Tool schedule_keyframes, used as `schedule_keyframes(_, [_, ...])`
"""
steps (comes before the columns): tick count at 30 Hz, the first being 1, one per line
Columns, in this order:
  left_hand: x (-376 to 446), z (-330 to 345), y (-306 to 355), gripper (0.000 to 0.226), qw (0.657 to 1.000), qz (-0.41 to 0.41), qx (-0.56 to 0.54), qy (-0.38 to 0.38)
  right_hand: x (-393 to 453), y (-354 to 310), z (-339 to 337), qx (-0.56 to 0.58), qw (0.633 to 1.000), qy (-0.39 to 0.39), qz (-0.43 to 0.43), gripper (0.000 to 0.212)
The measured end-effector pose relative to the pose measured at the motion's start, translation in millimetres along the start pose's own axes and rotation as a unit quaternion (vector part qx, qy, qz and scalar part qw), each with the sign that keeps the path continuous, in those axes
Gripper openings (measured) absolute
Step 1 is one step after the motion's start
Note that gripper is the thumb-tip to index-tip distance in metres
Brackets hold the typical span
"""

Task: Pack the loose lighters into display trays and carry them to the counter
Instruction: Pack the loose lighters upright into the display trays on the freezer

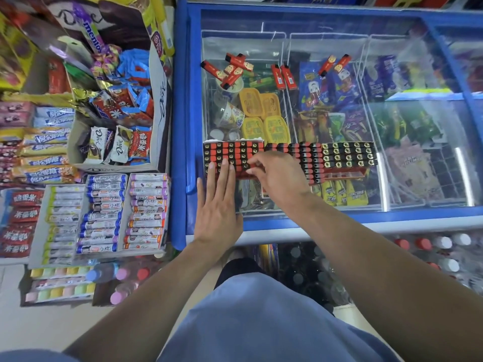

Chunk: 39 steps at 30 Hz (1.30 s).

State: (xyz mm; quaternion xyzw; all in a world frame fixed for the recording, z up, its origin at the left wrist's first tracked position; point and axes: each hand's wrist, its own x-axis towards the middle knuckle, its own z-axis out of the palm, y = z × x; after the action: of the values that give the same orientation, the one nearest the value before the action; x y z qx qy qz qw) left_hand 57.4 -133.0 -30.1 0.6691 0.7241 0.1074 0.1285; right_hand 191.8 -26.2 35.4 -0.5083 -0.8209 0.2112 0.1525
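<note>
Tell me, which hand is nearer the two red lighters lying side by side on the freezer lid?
Right. The right hand is below the two red lighters, at the trays; the left hand lies further down and to the left.

a small shop: glass-topped ice-cream freezer (326,220), candy display boxes (104,212), bottled drinks (125,278) below

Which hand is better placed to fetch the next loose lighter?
Right. The left hand lies flat, steadying the left tray; the right hand works at the tray, nearer the loose lighters on the freezer lid.
</note>
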Motion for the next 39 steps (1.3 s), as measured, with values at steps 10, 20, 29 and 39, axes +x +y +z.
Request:
schedule_keyframes(10, [2,-9,8,0.118,0.998,-0.030,0.011,-0.056,-14,16,15,-0.125,0.990,0.030,-0.061,0.032])
schedule_keyframes(20, [45,-54,42,0.067,0.987,-0.048,-0.134,0.077,-20,24,-42,-0.033,0.999,-0.020,-0.022,0.048])
schedule_keyframes(29, [237,-88,29,0.093,0.964,-0.181,-0.195,-0.024,72,67,-71,0.065,0.985,-0.031,0.154,0.045])
schedule_keyframes(39, [367,-42,-28,0.125,0.958,-0.249,-0.102,-0.102,206,105,-44,0.000,0.959,-0.077,0.274,0.064])
